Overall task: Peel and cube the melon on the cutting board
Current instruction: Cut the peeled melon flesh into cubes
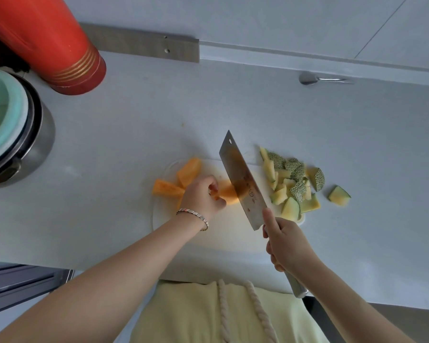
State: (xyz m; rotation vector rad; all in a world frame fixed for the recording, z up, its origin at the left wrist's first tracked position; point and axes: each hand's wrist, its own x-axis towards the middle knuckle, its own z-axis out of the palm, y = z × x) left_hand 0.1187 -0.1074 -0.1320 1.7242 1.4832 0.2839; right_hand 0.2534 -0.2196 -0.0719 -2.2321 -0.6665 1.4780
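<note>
A white cutting board [223,233] lies on the grey counter. My left hand [202,195] pins a peeled orange melon piece [228,193] on the board. My right hand [287,243] grips the handle of a cleaver [243,179], whose broad blade stands on edge against the right end of that piece. Two more peeled orange slices [188,170] [166,188] lie at the board's left end. A heap of cut-off rind pieces [291,180], netted green outside and pale yellow inside, sits at the board's far right corner.
One rind piece [339,196] lies alone on the counter right of the heap. A red thermos [60,45] and a steel pot with a pale green bowl [13,125] stand at the far left. A metal spoon [317,79] rests by the back wall.
</note>
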